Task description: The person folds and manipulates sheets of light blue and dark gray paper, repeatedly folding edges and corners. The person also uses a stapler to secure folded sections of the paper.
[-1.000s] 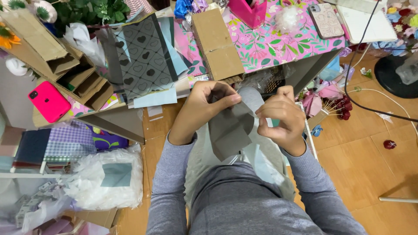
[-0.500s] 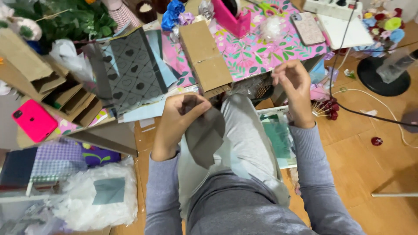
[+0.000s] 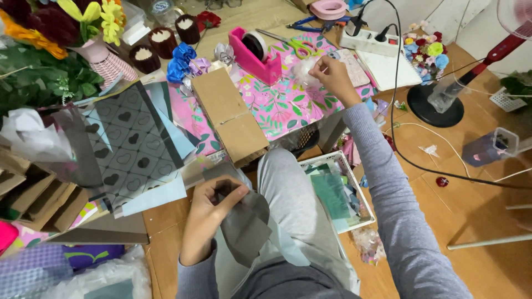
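Left hand (image 3: 208, 213) pinches thin, floppy grey paper sheet (image 3: 244, 224) at its top edge over the lap, light stuff best held by an edge, while right hand (image 3: 331, 75) reaches to the table's far edge, fingers closed on crinkly clear wrap (image 3: 303, 71) beside pink tape dispenser (image 3: 256, 54).

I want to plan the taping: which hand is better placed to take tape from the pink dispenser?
The right hand: it is already beside the dispenser, while the left hand holds the grey paper.
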